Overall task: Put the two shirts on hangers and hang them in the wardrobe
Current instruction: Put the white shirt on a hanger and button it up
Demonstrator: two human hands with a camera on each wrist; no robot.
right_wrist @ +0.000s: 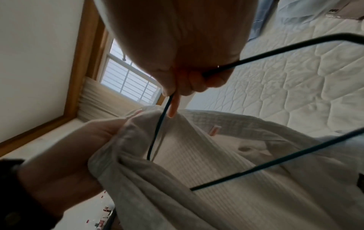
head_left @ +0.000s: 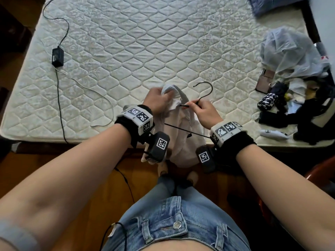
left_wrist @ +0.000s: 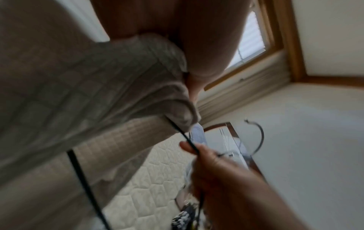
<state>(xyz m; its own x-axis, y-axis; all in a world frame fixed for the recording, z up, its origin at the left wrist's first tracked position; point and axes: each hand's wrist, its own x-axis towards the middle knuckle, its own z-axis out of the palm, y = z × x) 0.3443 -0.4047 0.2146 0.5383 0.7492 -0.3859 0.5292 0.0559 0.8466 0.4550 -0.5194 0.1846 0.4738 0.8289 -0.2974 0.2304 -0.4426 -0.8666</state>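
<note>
Head view: a bare quilted mattress (head_left: 137,51) fills the upper two thirds of the frame, its near edge running across the middle. In the upper right corner lies a blue cushion (head_left: 270,5), and below it, along the right edge, a heap of clothes and bags (head_left: 297,91) topped by a pale translucent bag. A black power adapter (head_left: 57,57) with its cable sits at the upper left.

At the centre of the frame a pale waffle-knit shirt (head_left: 183,140) hangs over the mattress's near edge. The left hand (head_left: 157,98) has its fingers bunched tight round the shirt's collar, lifting it. The right hand (head_left: 204,113) pinches a thin black wire hanger (head_left: 203,91) just below its hook, which curves up toward the centre right; the hanger's bottom bar crosses in front of the shirt.

In the right wrist view, one arm of the hanger runs down into the collar opening, beside the left hand's grip.
</note>
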